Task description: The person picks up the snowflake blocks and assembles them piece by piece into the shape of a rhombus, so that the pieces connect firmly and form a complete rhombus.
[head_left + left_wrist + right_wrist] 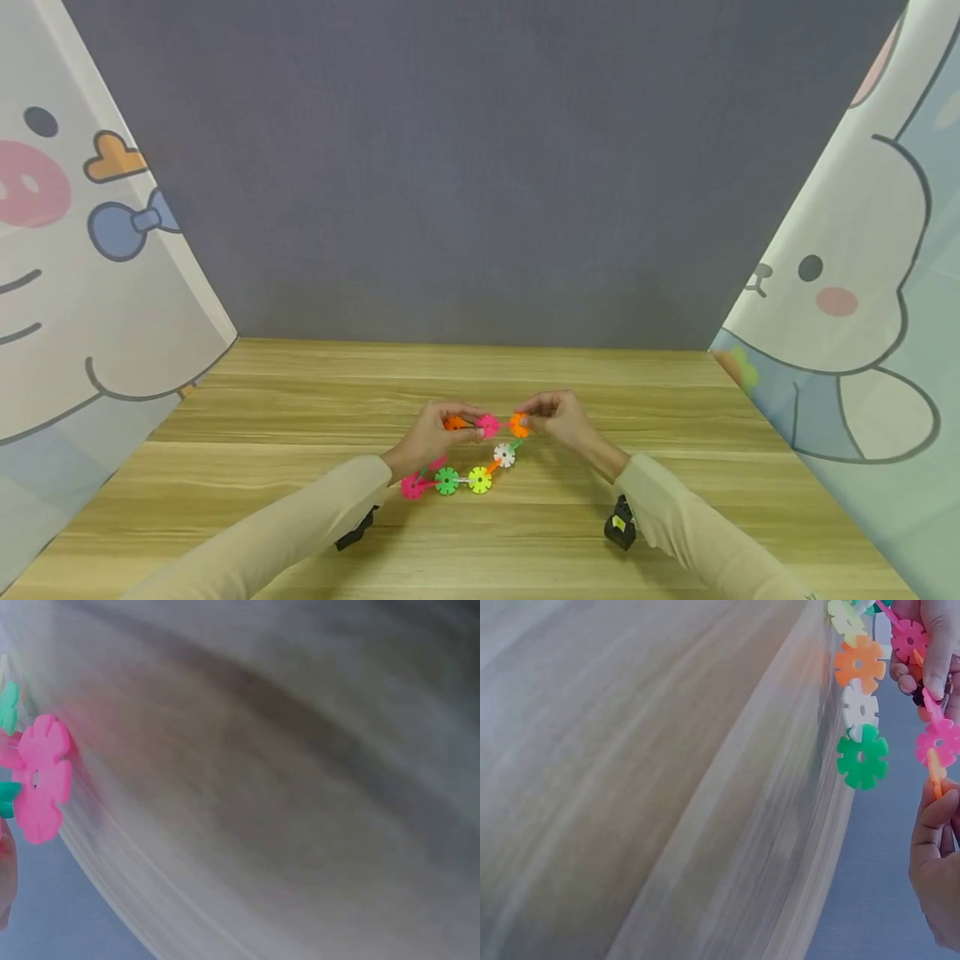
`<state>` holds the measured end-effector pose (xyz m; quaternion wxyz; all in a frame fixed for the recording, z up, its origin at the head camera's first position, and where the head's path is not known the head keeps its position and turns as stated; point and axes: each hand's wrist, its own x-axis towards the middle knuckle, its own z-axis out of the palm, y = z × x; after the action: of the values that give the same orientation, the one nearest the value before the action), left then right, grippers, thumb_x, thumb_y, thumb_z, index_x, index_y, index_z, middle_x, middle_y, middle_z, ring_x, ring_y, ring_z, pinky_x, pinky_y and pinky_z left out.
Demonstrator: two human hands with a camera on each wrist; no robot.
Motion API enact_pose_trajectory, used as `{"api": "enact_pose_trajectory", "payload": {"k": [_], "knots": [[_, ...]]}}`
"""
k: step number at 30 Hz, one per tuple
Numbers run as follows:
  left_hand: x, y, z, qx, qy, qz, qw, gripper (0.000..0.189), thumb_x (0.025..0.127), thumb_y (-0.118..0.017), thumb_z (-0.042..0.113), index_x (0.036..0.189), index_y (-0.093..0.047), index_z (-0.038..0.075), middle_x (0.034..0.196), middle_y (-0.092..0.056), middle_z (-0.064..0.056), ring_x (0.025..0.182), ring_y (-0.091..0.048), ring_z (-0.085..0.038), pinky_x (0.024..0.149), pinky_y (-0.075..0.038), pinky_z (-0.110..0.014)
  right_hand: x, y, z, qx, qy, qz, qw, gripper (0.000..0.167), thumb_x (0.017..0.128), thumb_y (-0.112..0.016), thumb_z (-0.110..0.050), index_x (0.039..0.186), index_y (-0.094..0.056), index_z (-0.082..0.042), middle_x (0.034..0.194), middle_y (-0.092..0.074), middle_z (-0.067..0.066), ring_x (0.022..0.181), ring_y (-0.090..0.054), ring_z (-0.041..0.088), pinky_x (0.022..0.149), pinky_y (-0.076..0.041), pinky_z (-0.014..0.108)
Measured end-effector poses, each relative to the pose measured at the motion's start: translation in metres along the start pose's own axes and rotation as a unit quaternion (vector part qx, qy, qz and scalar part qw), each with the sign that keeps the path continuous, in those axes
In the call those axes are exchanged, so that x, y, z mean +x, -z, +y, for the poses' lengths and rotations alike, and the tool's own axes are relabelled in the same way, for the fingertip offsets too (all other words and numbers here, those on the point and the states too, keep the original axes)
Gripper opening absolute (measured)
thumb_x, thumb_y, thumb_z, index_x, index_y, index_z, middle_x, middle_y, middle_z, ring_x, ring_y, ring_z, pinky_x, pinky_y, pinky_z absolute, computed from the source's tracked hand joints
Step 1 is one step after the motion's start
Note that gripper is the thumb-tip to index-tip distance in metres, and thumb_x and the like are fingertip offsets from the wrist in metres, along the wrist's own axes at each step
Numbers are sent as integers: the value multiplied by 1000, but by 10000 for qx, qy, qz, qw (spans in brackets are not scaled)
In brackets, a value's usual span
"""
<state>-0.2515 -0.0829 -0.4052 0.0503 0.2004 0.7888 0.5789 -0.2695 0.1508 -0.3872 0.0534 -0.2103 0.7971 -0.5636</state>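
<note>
A chain of flower-shaped interlocking plastic discs runs between and below my hands. In the head view my left hand (435,429) pinches the chain's upper part near a pink disc (487,426), with an orange disc (454,423) partly behind its fingers. My right hand (562,419) pinches an orange disc (519,425) at the upper right. Lower down hang a white disc (504,455), a yellow disc (480,480), a green disc (447,481) and a pink disc (413,486). The right wrist view shows the green end disc (862,757) apart from the right hand's orange disc (936,774).
The wood-grain table (285,400) lies beneath, with a grey panel (465,183) behind it. Cartoon-printed panels (847,275) stand at both sides. A black wrist device (620,525) shows under the right sleeve, another (357,530) under the left.
</note>
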Motion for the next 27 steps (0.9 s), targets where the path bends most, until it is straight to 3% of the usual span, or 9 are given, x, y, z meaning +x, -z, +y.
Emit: {"api": "enact_pose_trajectory", "payload": {"k": [10,27], "knots": [[0,-1,0,20,-101,-38,9999,26,79,-71,16,105,-69,19,109,-66,0,98,-58,-16,76,-52,-24,0,0,0,34,-104,-13,9999,21,80,-64,2,98,-63,12,91,-66,26,68,-61,12,65,-55,34],[0,0,-1,-51,-72,29,10000,27,81,-69,15,108,-66,14,106,-66,-6,98,-59,-19,76,-51,-24,4,-3,0,11,-35,-155,9999,20,83,-59,1,101,-62,9,93,-65,22,72,-60,10,66,-52,23]]}}
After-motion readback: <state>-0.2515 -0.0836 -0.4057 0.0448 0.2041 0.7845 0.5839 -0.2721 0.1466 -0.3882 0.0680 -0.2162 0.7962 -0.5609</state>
